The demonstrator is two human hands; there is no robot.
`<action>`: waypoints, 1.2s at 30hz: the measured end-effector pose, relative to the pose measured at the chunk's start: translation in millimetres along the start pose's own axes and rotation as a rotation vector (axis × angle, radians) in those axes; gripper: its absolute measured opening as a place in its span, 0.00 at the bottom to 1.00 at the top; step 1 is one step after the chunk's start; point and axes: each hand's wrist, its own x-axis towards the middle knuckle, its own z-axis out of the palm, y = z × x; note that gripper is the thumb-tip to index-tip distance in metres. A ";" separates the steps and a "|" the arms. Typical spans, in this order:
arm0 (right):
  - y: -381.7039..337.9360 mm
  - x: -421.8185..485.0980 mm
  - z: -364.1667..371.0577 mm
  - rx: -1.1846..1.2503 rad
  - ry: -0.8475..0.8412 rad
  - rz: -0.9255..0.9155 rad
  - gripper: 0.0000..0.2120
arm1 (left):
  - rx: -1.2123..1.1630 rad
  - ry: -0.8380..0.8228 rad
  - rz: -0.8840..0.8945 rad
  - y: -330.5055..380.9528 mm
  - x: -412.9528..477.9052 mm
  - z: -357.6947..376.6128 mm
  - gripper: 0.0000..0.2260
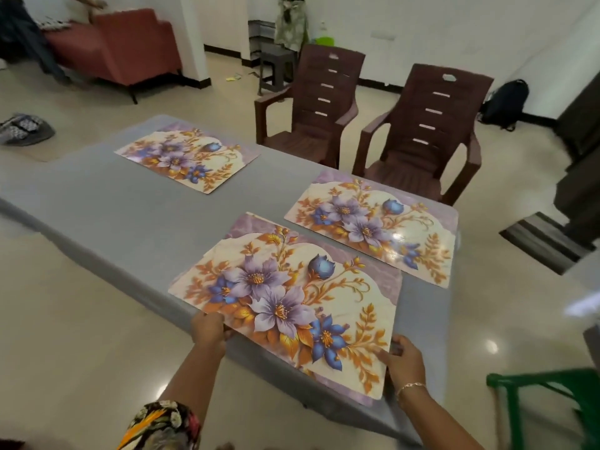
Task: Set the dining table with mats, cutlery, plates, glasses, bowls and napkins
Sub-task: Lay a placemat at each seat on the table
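Two hands (209, 329) (405, 355) on nearest floral mat (292, 303)

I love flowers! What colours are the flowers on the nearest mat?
Purple and blue, with orange-gold leaves, on the glossy rectangular floral mat; the head view shows it.

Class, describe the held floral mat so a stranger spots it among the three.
Find the long grey table with brown chairs beyond it. Skip the far mat and the right mat; take the nearest mat. Alone of the three, it is in the grip of the left hand and right hand.
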 end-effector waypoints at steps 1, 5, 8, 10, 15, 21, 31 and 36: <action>-0.8 -2.6 3.7 -0.004 0.024 -0.006 0.10 | 0.024 0.012 0.003 1.9 7.2 1.9 0.15; -7.5 -11.7 17.3 -0.060 0.105 -0.033 0.16 | 0.126 0.049 0.012 2.5 31.8 1.0 0.14; -9.2 -14.8 22.9 -0.095 0.160 -0.021 0.17 | 0.182 0.051 -0.008 1.1 40.7 -8.5 0.10; -9.9 -16.2 24.6 -0.104 0.202 0.005 0.16 | 0.221 0.037 -0.017 -0.5 46.5 -14.7 0.09; -14.8 -22.0 34.3 -0.133 0.310 0.038 0.13 | 0.389 0.072 0.049 0.6 58.7 -17.2 0.08; -21.0 -27.3 42.9 -0.107 0.350 -0.019 0.09 | 0.552 0.153 0.157 5.4 46.3 -15.2 0.09; -45.7 -40.3 97.0 0.142 0.107 -0.016 0.08 | 0.290 0.082 0.265 44.8 77.1 -42.6 0.11; -70.1 -46.0 149.2 0.225 0.075 -0.069 0.11 | 0.055 -0.081 0.227 87.1 106.5 -83.0 0.11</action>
